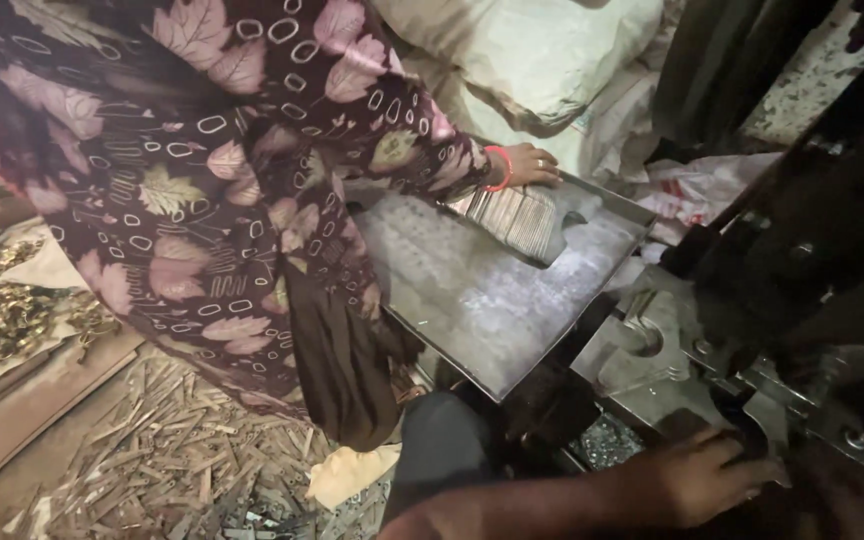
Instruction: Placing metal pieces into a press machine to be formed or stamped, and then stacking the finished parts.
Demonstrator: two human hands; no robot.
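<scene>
The person's hand (717, 475) lies low at the near right, fingers curled loosely against a dark metal press (652, 360); whether it grips anything, or which hand it is, I cannot tell. Farther left, a grey tray (482, 300) carries a stack of metal strips (522, 220), steadied by a co-worker's hand (524, 165). Metal scraps (172, 450) litter the floor.

Bare forearm down at six o'clock, no sleeve on it; the right hand (707, 480) wears no glove.
</scene>
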